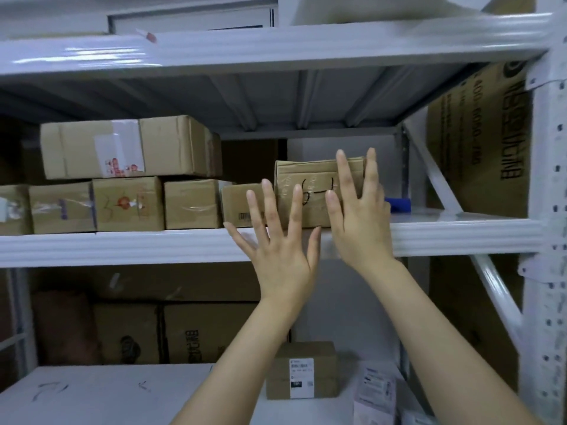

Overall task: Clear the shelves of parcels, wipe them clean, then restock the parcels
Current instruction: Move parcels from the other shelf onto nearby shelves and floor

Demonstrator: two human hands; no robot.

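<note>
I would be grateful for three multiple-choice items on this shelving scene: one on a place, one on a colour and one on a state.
1. Where does the small labelled box stand?
A. on the top shelf
B. on the lower shelf
C. on a stack of three boxes

2. What colour is the object just right of the handwritten box?
A. red
B. blue
C. green

3. How are the left hand and the right hand?
A. both open, fingers spread
B. both clenched
C. one gripping a cloth

Answers: B, the box rests on the lower shelf between the forearms; B, a blue edge shows past the right hand; A, all fingers are straight and spread at the handwritten box.
</note>
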